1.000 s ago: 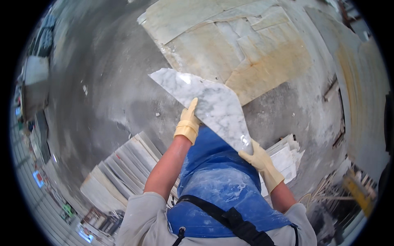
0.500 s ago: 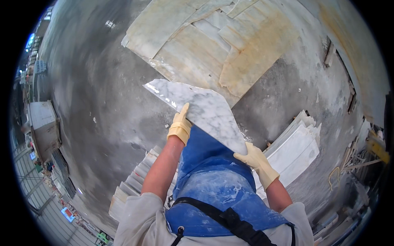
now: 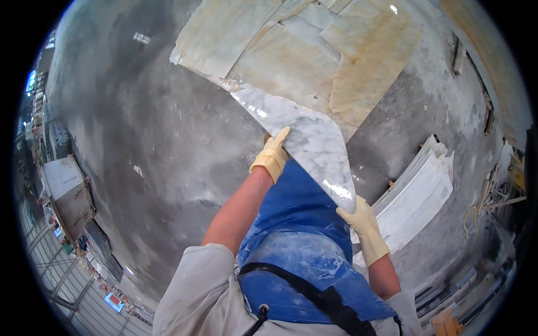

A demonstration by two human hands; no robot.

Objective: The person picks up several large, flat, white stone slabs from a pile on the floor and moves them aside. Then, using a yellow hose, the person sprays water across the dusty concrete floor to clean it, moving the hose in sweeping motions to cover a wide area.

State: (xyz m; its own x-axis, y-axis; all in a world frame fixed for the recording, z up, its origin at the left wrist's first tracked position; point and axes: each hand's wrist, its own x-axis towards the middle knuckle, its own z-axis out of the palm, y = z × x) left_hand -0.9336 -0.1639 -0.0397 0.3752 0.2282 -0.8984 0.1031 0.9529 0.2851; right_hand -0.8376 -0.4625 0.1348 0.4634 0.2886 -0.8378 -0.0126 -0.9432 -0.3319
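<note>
A broken white marble slab with grey veins (image 3: 311,136) is held in front of my body, one edge straight and the far edge jagged. My left hand (image 3: 273,152), in a cream rubber glove, grips the straight edge with the thumb on top; its other fingers are mostly hidden beneath. At the slab's near right corner, my right hand (image 3: 360,220), gloved alike, is closed on the stone. The slab's far part overlaps, in view, several greenish-tan stone sheets (image 3: 280,59) on the floor; whether it touches them I cannot tell.
A stack of white slabs (image 3: 417,193) leans at my right. A pale box-like container (image 3: 68,190) stands at the left on the grey floor (image 3: 151,129). A large tan slab (image 3: 493,61) rises at the far right, with scrap pieces (image 3: 493,190) below it.
The marble slab and both hands have moved right, with the slab's far tip swung forward. My view has turned a little, and the slabs at my lower left are out of sight.
</note>
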